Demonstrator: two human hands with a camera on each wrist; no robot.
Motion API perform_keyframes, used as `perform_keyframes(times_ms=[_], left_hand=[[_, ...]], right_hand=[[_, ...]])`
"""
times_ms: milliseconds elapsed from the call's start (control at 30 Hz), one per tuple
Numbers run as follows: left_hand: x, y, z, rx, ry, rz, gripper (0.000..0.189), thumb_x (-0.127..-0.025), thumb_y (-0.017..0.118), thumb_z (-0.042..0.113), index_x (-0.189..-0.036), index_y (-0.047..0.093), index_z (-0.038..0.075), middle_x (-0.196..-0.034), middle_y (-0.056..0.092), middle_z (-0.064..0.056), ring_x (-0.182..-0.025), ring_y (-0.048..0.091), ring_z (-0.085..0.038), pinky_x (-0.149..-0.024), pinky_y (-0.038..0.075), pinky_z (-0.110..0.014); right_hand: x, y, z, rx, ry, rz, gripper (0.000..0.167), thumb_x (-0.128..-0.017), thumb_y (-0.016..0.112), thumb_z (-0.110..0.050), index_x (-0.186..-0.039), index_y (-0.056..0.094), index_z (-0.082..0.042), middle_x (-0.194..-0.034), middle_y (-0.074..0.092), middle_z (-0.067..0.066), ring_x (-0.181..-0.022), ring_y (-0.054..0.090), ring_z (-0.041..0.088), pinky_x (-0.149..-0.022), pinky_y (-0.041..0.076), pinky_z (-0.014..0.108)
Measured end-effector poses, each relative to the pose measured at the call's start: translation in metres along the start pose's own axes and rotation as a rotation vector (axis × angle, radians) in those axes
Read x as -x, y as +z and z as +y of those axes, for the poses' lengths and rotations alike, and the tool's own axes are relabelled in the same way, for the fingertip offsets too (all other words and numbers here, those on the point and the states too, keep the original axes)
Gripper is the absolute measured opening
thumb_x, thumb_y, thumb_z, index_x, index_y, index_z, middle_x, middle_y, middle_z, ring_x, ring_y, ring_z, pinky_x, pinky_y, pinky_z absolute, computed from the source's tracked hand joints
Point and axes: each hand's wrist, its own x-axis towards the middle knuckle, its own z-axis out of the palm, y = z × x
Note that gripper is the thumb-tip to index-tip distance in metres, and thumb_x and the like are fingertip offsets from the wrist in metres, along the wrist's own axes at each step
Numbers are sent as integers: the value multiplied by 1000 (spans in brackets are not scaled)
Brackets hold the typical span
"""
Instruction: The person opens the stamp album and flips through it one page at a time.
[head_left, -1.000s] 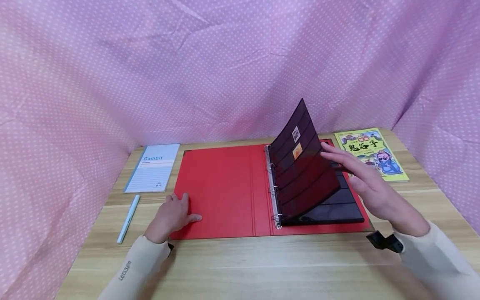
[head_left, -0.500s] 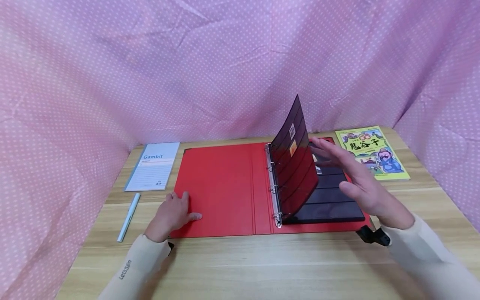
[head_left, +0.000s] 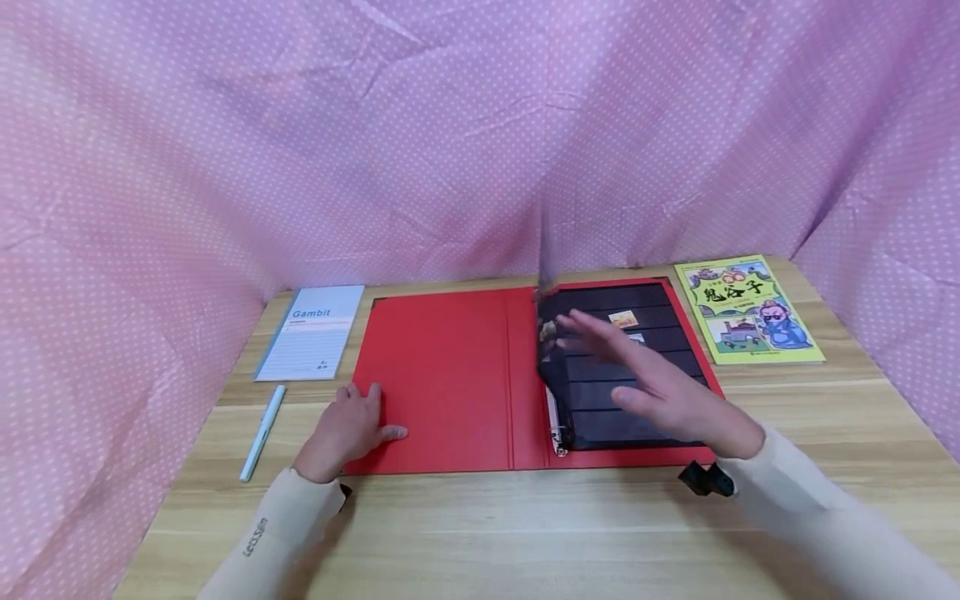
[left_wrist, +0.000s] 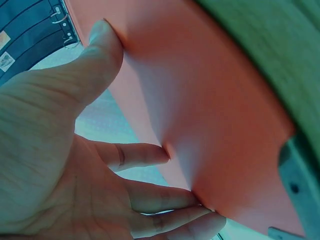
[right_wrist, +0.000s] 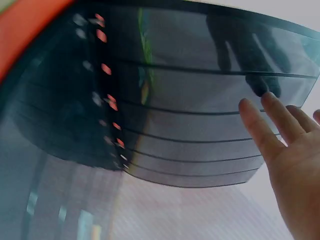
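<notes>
A red ring binder (head_left: 450, 375) lies spread on the table, with black stamp pages on its right side. My left hand (head_left: 348, 429) rests on the left edge of the red cover, thumb and fingertips pressing it in the left wrist view. One black page (right_wrist: 185, 125) stands nearly upright on the rings, blurred and edge-on in the head view. Just right of it is my right hand (head_left: 667, 387), fingers straight, fingertips close at the page's surface in the right wrist view. Flat below the hand lies another black page (head_left: 600, 425), with a small stamp (head_left: 622, 319) near its top.
A pale blue notebook (head_left: 307, 333) and a light blue pen (head_left: 262, 433) lie left of the binder. A yellow comic-style book (head_left: 750, 308) sits at the back right. Pink dotted cloth (head_left: 450, 150) hangs behind the wooden table (head_left: 480, 533).
The black page has swung leftward from a slant over the right side to nearly upright. My right hand has moved left with it, uncovering the page below. The left hand stays put.
</notes>
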Motion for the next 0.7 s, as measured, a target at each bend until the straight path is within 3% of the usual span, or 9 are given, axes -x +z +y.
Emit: perform_keyframes(times_ms=[133, 233, 333, 467, 567, 700], left_hand=[[-1, 0, 0, 11, 15, 7, 82, -69, 82, 44, -123, 45, -5, -104, 48, -27, -96, 47, -38, -70, 54, -42], [0, -3, -3, 65, 25, -20, 82, -74, 78, 44, -130, 43, -4, -110, 47, -28, -100, 45, -39, -72, 53, -44], [2, -10, -13, 209, 41, -24, 72, -86, 68, 40, -136, 40, -3, -123, 46, -27, -111, 43, -43, -82, 50, -51], [2, -31, -21, 418, 94, 69, 66, -96, 52, 41, -144, 32, 1, -139, 38, -23, -124, 37, -43, -94, 40, -58], [0, -45, -7, 431, 155, 129, 71, -95, 52, 44, -150, 24, 9, -147, 30, -18, -132, 29, -41, -97, 36, -59], [-8, -38, 30, 298, 249, 74, 79, -90, 58, 48, -152, 20, 18, -153, 21, -15, -135, 21, -42, -98, 33, -62]], right_hand=[[6, 11, 6, 84, 199, -86, 58, -97, 52, -24, -149, 28, -17, -148, 34, -1, -131, 38, 20, -104, 35, 35], [9, 20, 14, 175, 332, -167, 51, -97, 54, -33, -145, 39, -25, -144, 37, -9, -130, 35, 12, -101, 38, 39], [11, 29, 22, 229, 381, -252, 50, -96, 52, -44, -141, 45, -25, -146, 34, -9, -132, 29, 14, -101, 37, 44], [9, 42, 25, 276, 431, -338, 54, -95, 49, -50, -142, 45, -24, -152, 27, -7, -140, 16, 20, -106, 24, 54], [6, 51, 23, 344, 480, -381, 52, -97, 49, -45, -144, 43, -23, -154, 24, -7, -142, 10, 22, -106, 16, 61], [0, 58, 18, 419, 502, -419, 49, -98, 51, -35, -144, 43, -19, -154, 24, -1, -142, 9, 27, -105, 15, 63]])
